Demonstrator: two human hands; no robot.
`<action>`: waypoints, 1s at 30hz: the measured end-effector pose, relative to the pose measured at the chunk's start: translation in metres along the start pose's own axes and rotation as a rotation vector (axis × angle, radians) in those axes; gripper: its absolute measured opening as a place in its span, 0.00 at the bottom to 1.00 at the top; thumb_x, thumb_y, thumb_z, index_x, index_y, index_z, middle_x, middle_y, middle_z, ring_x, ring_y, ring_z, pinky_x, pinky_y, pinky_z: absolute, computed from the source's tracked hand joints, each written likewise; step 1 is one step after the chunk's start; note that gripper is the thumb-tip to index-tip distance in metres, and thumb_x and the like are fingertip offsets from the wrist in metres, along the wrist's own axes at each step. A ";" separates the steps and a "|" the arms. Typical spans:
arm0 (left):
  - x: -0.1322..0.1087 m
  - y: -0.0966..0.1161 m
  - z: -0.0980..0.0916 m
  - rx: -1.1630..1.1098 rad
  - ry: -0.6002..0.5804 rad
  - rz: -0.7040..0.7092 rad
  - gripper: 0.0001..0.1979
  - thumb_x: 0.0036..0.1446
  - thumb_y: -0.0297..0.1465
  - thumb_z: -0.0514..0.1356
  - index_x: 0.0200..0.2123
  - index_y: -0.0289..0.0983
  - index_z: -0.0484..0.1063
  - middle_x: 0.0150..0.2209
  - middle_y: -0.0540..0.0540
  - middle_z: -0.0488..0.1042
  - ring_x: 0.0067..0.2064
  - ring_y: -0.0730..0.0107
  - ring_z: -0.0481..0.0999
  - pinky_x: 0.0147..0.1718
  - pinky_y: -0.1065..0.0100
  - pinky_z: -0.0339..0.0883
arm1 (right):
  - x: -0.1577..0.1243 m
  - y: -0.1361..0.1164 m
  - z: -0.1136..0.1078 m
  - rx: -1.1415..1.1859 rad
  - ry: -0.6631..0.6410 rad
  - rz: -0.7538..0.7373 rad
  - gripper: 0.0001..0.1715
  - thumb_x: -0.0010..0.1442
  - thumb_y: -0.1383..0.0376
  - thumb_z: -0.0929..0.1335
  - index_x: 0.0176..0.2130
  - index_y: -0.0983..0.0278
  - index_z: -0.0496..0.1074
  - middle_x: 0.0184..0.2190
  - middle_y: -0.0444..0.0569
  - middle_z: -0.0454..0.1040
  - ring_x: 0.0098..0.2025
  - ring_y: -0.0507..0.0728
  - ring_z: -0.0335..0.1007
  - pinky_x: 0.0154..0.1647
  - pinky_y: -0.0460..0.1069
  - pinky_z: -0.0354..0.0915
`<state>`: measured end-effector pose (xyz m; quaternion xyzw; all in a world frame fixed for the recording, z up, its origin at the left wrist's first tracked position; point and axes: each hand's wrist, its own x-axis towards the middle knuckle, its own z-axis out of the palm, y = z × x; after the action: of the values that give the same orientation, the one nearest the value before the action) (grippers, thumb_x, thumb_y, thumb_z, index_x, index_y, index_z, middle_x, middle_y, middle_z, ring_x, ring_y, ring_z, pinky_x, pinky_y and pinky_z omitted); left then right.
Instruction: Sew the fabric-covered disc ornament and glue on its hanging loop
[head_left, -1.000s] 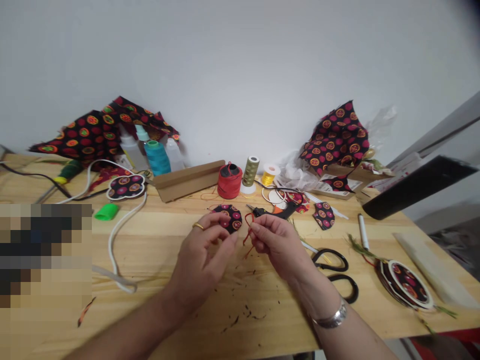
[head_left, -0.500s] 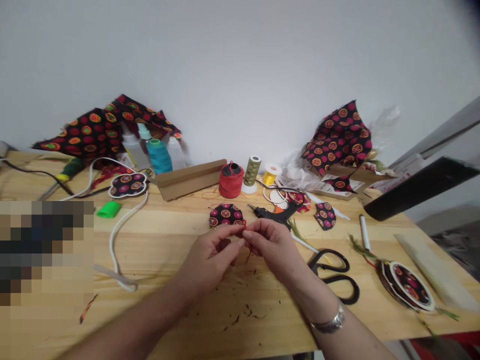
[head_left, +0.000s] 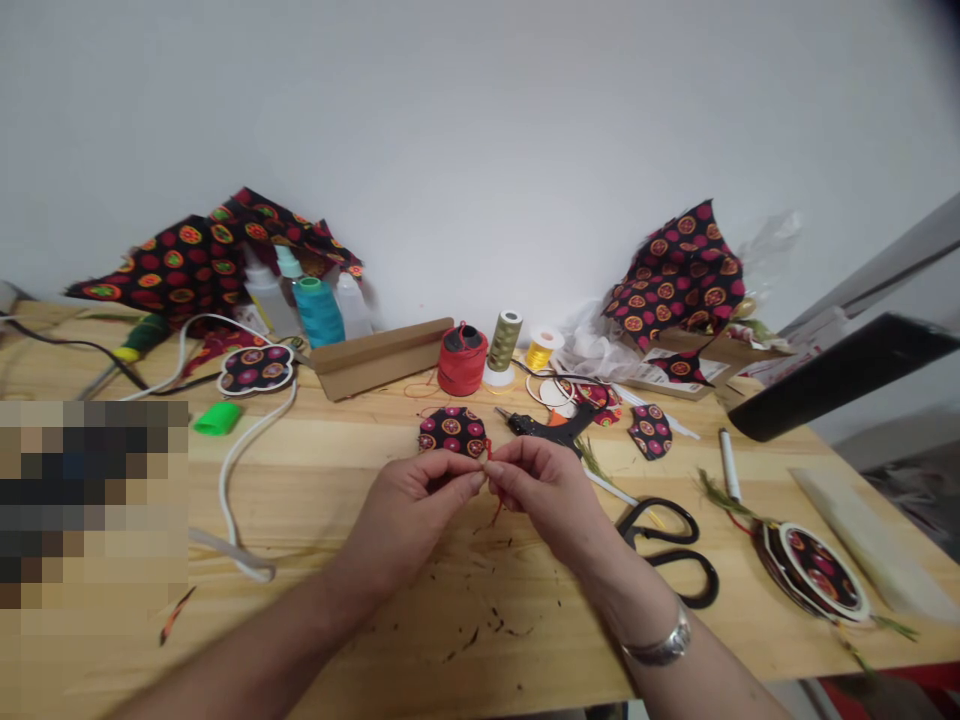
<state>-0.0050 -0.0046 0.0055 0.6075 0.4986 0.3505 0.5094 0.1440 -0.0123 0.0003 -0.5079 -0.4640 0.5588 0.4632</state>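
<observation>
A short red cord (head_left: 489, 446) rises in a small loop from between my fingertips, and a tail of it hangs below. My right hand (head_left: 544, 492) pinches the cord between thumb and forefinger. Meeting it at the fingertips, my left hand (head_left: 420, 500) also has thumb and forefinger pressed together at the cord; the exact spot it grips is tiny. Just behind my fingers lies a round patterned fabric piece (head_left: 451, 430). A black glue gun (head_left: 551, 428) rests behind my right hand, and the black-handled scissors (head_left: 667, 545) lie to the right of my right wrist.
Along the back stand a red thread spool (head_left: 462, 360), an olive spool (head_left: 505, 345), a yellow spool (head_left: 541, 350) and a cardboard tray (head_left: 382, 360). To the left are a white cord (head_left: 229, 470) and a green cap (head_left: 217, 419). A fabric-covered round ornament (head_left: 817, 570) lies right.
My left thumb and forefinger have straightened and closed together at the cord. My right hand has barely moved and still pinches the red cord.
</observation>
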 end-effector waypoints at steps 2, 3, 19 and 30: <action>0.000 -0.001 -0.001 -0.015 -0.001 -0.001 0.07 0.49 0.32 0.60 0.29 0.39 0.78 0.28 0.51 0.78 0.32 0.69 0.72 0.34 0.72 0.63 | 0.000 -0.001 0.000 0.035 -0.007 0.020 0.08 0.47 0.65 0.70 0.25 0.67 0.68 0.16 0.38 0.66 0.17 0.44 0.56 0.18 0.42 0.52; -0.001 -0.001 -0.001 -0.023 0.000 -0.007 0.06 0.49 0.32 0.60 0.29 0.39 0.78 0.27 0.51 0.78 0.31 0.70 0.72 0.33 0.72 0.62 | 0.000 -0.002 0.000 0.051 -0.010 0.035 0.09 0.47 0.64 0.71 0.25 0.67 0.68 0.16 0.38 0.66 0.17 0.44 0.56 0.18 0.42 0.52; 0.000 -0.004 -0.002 -0.342 -0.119 -0.194 0.09 0.44 0.36 0.64 0.27 0.36 0.76 0.15 0.56 0.62 0.17 0.82 0.52 0.16 0.76 0.41 | -0.002 -0.004 -0.007 0.288 -0.142 0.175 0.12 0.44 0.64 0.74 0.25 0.68 0.69 0.16 0.40 0.69 0.15 0.43 0.58 0.15 0.40 0.50; 0.001 -0.001 -0.002 -0.305 -0.065 -0.165 0.07 0.44 0.34 0.64 0.24 0.37 0.77 0.16 0.54 0.66 0.18 0.81 0.52 0.16 0.75 0.42 | -0.001 -0.003 -0.006 0.244 -0.141 0.159 0.12 0.45 0.64 0.73 0.26 0.68 0.68 0.16 0.40 0.68 0.15 0.43 0.58 0.15 0.40 0.51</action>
<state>-0.0068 -0.0035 0.0051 0.4912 0.4710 0.3591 0.6387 0.1497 -0.0129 0.0031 -0.4425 -0.3823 0.6800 0.4423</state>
